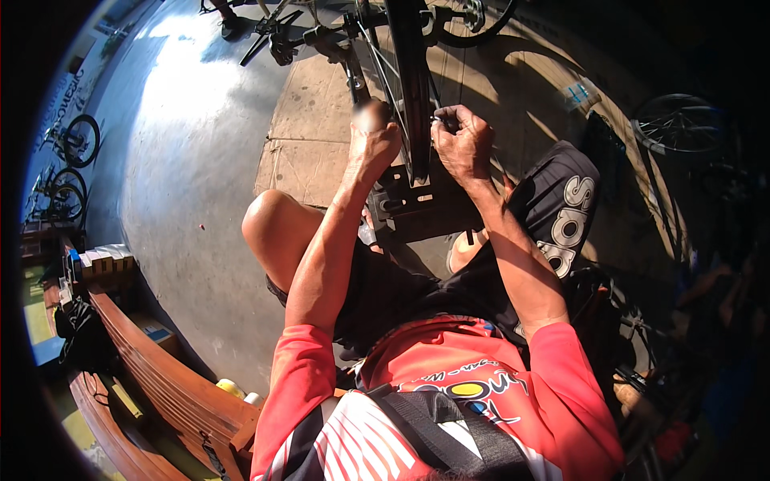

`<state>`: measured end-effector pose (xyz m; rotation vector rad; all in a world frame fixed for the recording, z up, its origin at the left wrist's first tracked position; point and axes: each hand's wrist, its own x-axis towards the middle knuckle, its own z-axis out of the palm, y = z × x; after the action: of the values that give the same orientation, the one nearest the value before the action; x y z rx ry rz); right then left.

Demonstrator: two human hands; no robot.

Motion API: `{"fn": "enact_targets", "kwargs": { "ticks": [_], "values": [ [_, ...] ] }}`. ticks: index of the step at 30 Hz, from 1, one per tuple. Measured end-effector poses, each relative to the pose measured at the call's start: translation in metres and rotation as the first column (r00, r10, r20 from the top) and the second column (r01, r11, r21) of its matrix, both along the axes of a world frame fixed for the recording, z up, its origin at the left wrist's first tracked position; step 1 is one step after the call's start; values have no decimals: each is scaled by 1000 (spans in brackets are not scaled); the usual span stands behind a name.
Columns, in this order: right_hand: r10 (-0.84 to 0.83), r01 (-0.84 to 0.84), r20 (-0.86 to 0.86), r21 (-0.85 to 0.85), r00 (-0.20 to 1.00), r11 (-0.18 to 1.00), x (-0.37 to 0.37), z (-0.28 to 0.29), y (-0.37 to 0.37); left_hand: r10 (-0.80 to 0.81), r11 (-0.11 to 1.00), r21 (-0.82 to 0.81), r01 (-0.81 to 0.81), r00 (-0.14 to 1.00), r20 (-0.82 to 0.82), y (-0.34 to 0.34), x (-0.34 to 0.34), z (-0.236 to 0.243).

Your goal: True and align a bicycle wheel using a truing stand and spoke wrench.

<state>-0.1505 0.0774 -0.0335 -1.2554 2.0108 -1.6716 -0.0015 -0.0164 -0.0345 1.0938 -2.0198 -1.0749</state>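
Both hands on a bicycle wheel [409,88]

Left hand [374,144] pressed against the tyre's left side; right hand [463,144] just right, pinching a spoke [439,119].

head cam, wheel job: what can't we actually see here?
- Top of the wheel: cut off by the upper edge.
- Left hand fingers: blurred at the tips, contact unclear.
- What the right hand pinches at the spokes: too small, hidden by its own fingers.
- Right side of the view: lost in deep shadow.
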Motion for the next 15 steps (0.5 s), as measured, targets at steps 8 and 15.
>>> {"fn": "enact_targets", "kwargs": {
  "ticks": [8,15],
  "values": [
    [2,-3,-21,-18,1000,1000,-1,-1,0,-9,1000,24,7,998,54,-1,-1,-1],
    [-27,27,-1,-20,1000,999,0,-5,-1,-6,1000,8,5,999,46,-1,0,6]
  ]
}}
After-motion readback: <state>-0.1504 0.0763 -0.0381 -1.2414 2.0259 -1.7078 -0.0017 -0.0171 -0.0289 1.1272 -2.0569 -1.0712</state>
